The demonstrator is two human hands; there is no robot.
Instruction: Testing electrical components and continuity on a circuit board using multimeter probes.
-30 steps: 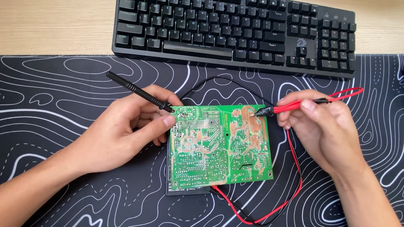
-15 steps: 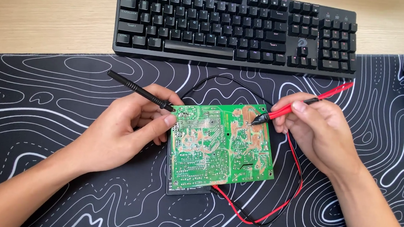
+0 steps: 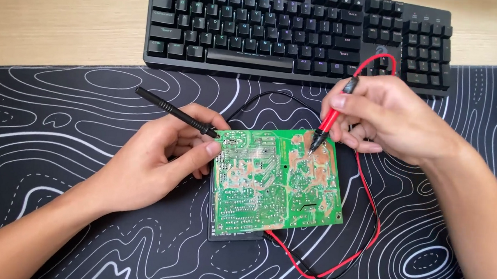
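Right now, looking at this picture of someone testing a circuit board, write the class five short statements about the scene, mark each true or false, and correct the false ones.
1. The right hand holds a red probe with its tip on the green circuit board. True.
2. The left hand holds a yellow probe. False: the left hand holds a black probe.
3. A black keyboard lies beyond the board, on the far side of the hands. True.
4. The board rests on bare wood. False: it lies on a black mat with white wavy lines.
5. The red wire loops around the right side of the board. True.
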